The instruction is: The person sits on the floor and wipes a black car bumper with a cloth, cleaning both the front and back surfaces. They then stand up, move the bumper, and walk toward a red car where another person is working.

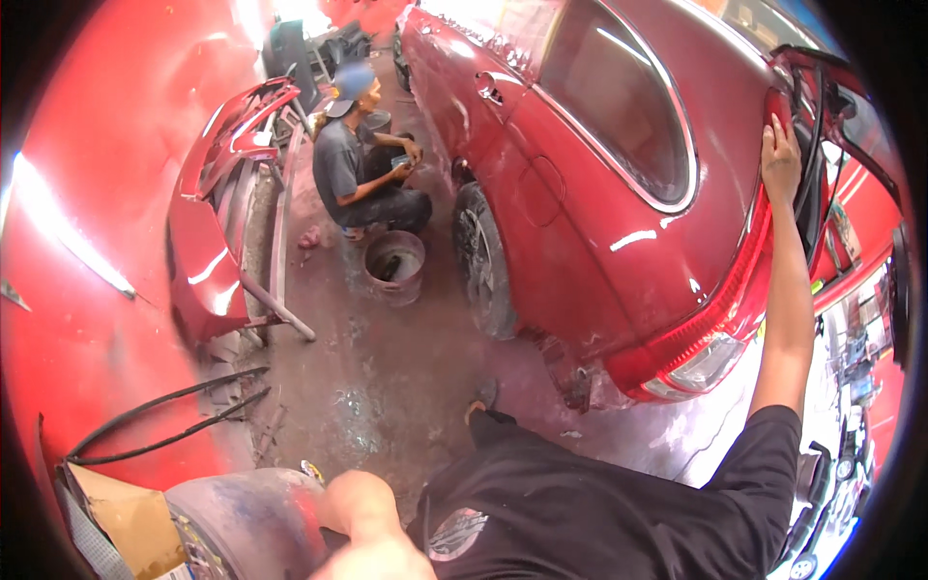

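Note:
My right arm stretches up along the back of a dark red car point(619, 261). At its end my right hand point(781, 159) lies on the red edge beside the rear opening, fingers extended and nothing visible in them. Below that edge are a long red tail light strip point(706, 319) and a clear lamp point(709, 365). My left hand point(360, 503) is low in the picture, close to a grey drum point(246, 517) with red smears. It is blurred, its fingers do not show, and I cannot tell whether it touches the drum.
A person point(358, 159) squats by the car's rear wheel point(480, 261), near a dirty bucket point(394, 275). Removed red bumper panels point(208, 242) lean at the left. Black strips point(174, 411) and an open cardboard box point(126, 512) are at the lower left.

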### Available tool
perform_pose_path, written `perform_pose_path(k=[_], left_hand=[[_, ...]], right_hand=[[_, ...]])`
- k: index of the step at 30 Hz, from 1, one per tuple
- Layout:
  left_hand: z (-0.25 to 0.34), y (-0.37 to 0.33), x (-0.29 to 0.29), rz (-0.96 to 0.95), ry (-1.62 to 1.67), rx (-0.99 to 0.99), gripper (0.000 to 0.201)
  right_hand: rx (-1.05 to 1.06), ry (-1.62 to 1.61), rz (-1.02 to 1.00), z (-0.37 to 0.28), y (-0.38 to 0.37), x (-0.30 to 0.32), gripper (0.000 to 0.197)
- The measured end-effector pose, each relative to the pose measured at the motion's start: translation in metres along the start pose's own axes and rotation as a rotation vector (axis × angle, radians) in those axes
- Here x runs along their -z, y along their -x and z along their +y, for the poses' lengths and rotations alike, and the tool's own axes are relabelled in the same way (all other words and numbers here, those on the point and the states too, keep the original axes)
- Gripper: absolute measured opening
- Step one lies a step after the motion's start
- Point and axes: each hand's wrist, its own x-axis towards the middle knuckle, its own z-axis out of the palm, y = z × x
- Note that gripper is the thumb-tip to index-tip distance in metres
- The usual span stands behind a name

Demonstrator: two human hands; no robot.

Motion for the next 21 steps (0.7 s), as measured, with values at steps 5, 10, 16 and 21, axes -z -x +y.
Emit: perform_pose_path(k=[5,10,16,21], left_hand=[[0.003,0.116,-0.016,-1.194,1.314,0.652,0.018],[-0.034,0.246,0.032,-2.040,0.983,0.513,0.031],[-0.098,0.291,0.097,-2.268,0.776,0.514,0.035],[-0.123,0.255,0.109,-2.350,0.752,0.400,0.039]], right_hand=[[0.024,-0.064,0.006,0.004,-0.001,0.000,0.047],[-0.005,-0.056,-0.043,0.009,-0.002,-0.004,0.049],[-0.007,-0.058,-0.078,0.013,-0.002,-0.007,0.050],[0.010,-0.045,-0.053,0.014,-0.004,-0.008,0.050]])
